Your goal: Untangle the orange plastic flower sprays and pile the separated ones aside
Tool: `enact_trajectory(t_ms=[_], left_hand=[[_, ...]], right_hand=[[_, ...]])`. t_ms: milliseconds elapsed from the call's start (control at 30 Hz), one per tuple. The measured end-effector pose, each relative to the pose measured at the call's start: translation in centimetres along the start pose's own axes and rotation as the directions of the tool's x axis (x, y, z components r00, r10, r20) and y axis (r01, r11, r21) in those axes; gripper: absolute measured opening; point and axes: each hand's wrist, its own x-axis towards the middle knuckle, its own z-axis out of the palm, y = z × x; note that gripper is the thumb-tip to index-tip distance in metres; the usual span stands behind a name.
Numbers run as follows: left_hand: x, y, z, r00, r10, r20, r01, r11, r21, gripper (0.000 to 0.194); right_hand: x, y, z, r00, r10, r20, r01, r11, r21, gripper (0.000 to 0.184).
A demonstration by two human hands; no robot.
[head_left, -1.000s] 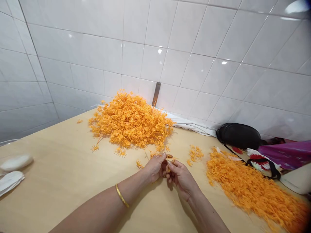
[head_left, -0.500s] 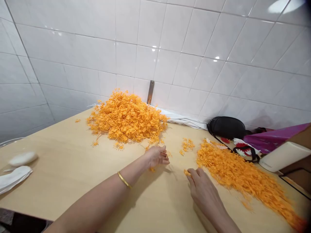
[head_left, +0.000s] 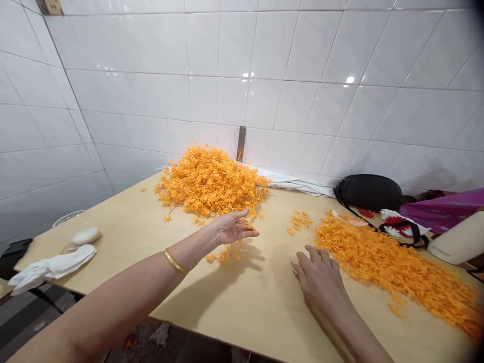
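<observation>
My left hand (head_left: 235,229), with a gold bangle (head_left: 176,262) at the wrist, is palm up over the table in front of a big heap of orange plastic flower sprigs (head_left: 212,184). An orange flower sprig (head_left: 225,254) hangs below the palm, and orange bits show between the thumb and fingers. The grip itself is partly hidden. My right hand (head_left: 321,275) is palm down low over the table, fingers apart, with nothing seen in it. Beside it spreads a long pile of loose orange pieces (head_left: 381,262). A small orange cluster (head_left: 300,221) lies between heap and pile.
At the back right are a black bag (head_left: 368,192), red and white flowers (head_left: 397,224), purple wrapping (head_left: 444,212) and a cream cylinder (head_left: 457,239). On the left lie a white cloth (head_left: 56,264) and a white rounded object (head_left: 86,235). A tiled wall (head_left: 264,55) rises behind.
The view has swung left and shows more floor. My right hand has let go of the small orange piece and spread its fingers. My left hand has turned palm up, its fingers straighter.
</observation>
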Motion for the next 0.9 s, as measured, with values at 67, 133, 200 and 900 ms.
enact_trajectory(t_ms=[67,133,200,900], left_hand=[[-1.6,0.3,-0.8,1.000,-0.018,-0.015,0.020,0.991,0.131,0.020],[-2.9,0.7,-2.1,0.999,-0.024,-0.024,0.029,0.970,0.241,0.022],[-4.0,1.1,-3.7,1.000,-0.019,-0.006,0.019,0.958,0.288,0.019],[0.0,-6.2,3.4,0.986,-0.130,-0.109,0.152,0.962,0.229,0.026]], right_hand=[[0.0,-0.8,-0.4,0.999,-0.036,-0.006,0.037,0.994,0.104,0.024],[0.2,-1.8,-0.8,0.998,-0.064,-0.012,0.065,0.977,0.204,0.024],[0.4,-2.7,-1.0,0.997,-0.076,-0.025,0.080,0.956,0.283,0.023],[2.0,-5.2,-2.3,0.948,-0.143,0.283,-0.298,-0.094,0.950,0.024]])
